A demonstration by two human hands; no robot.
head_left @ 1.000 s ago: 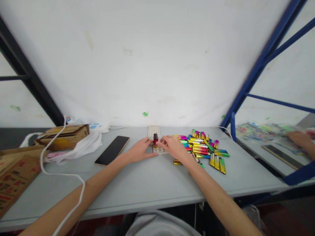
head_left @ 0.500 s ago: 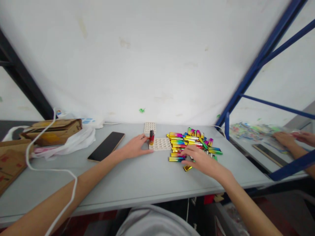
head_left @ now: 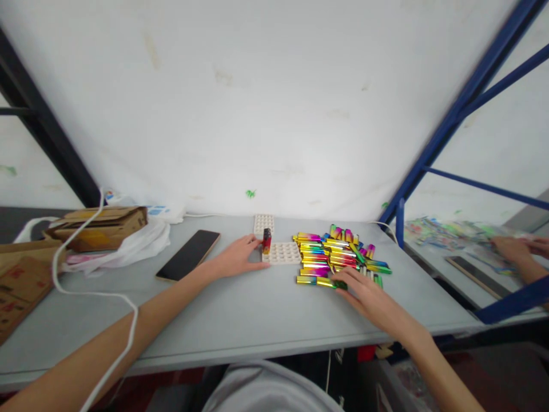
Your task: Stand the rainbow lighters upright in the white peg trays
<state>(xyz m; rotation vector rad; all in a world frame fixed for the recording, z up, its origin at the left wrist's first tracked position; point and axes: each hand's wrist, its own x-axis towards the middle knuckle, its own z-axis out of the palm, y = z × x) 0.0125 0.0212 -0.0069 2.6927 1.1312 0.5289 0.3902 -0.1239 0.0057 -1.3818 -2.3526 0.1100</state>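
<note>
A shallow white tray (head_left: 285,253) with rows of round holes lies on the table in front of me. At its left end stands a red lighter (head_left: 266,242) with a dark top, upright. My left hand (head_left: 240,254) lies beside this end, fingers stretched toward the lighter and thumb apart along the tray's front corner. To the right spreads a pile of shiny gold and rainbow-coloured metallic lighters (head_left: 328,252). At the pile's near edge my right hand (head_left: 360,292) has its fingers closed on the dark green end of a lighter (head_left: 340,284), partly hidden by the fingertips.
A second white holed tray (head_left: 263,223) sits near the wall. On the left are a phone (head_left: 189,254), a cardboard box (head_left: 100,229), a plastic bag and a white cable (head_left: 128,326). Beyond a blue metal frame (head_left: 437,143), another person's hands (head_left: 514,252) work over a colourful heap.
My right hand has shifted slightly right and down, its fingers now closed on a lighter at the pile's near edge. My left hand stays by the tray; the whole view has shifted a little.
</note>
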